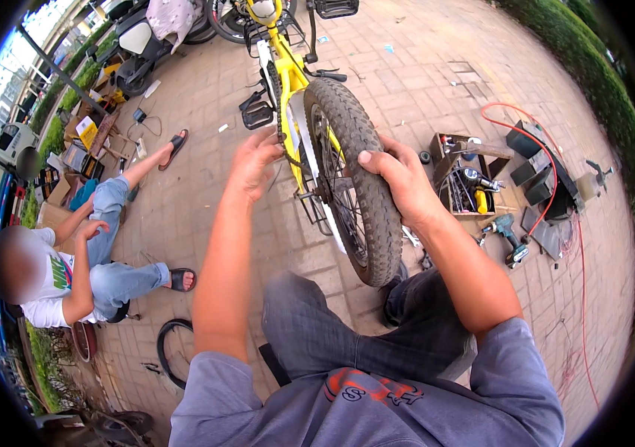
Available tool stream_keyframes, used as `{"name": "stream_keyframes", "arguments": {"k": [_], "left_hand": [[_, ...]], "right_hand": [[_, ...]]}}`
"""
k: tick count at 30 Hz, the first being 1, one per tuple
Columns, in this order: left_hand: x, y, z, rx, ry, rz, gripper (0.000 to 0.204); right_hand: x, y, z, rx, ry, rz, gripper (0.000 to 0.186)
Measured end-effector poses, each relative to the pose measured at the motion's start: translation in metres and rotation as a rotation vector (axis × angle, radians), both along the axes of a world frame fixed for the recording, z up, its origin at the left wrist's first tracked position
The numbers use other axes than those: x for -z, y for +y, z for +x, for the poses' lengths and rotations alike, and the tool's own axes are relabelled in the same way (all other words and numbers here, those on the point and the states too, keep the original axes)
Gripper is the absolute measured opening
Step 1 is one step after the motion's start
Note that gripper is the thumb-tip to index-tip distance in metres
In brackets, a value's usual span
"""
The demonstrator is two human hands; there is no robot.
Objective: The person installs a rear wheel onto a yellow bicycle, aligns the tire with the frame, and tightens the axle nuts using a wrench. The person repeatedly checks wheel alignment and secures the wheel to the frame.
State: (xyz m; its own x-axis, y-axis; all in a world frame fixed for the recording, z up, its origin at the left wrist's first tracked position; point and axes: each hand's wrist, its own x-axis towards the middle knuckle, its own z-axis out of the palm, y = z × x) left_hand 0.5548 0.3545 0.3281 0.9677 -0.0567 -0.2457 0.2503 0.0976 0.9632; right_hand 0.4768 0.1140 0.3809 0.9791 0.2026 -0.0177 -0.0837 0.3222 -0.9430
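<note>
A yellow bicycle (288, 67) stands in front of me with its knobby rear tire (366, 194) pointing toward my knees. My right hand (401, 175) is closed over the tire's right side, thumb lying on the tread and the other fingers partly hidden. On the other side of the wheel, my left hand (256, 160) pinches the dark bicycle chain (282, 138) beside the yellow frame. Spokes and the hub show between the two hands. A black pedal (258, 115) hangs just beyond my left fingers.
A wooden toolbox (466, 179) and a cordless drill (507, 237) lie to the right, near an orange hose (554, 179) and dark metal blocks. At left a person (71, 276) sits low. A loose black tire (172, 350) lies at lower left; a scooter (138, 45) stands behind.
</note>
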Motion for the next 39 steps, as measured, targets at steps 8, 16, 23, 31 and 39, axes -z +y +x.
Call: {"name": "stream_keyframes", "arguments": {"k": [8, 16, 23, 31, 39], "left_hand": [[0.033, 0.001, -0.02, -0.027, -0.145, 0.04, 0.059], [0.039, 0.007, -0.054, 0.061, -0.086, 0.046, 0.062], [0.044, -0.013, -0.072, 0.106, -0.067, -0.045, 0.061], [0.06, -0.028, -0.075, 0.009, -0.05, -0.26, 0.055], [0.052, -0.033, -0.076, 0.017, -0.118, -0.324, 0.049]], "right_hand": [[-0.002, 0.004, 0.016, 0.005, -0.036, -0.055, 0.041], [0.0, 0.008, 0.02, -0.01, -0.053, -0.096, 0.041], [0.006, 0.016, 0.022, 0.018, -0.096, -0.127, 0.046], [0.01, 0.023, 0.014, 0.004, -0.124, -0.141, 0.054], [0.008, 0.031, 0.01, 0.05, -0.061, -0.082, 0.053]]}}
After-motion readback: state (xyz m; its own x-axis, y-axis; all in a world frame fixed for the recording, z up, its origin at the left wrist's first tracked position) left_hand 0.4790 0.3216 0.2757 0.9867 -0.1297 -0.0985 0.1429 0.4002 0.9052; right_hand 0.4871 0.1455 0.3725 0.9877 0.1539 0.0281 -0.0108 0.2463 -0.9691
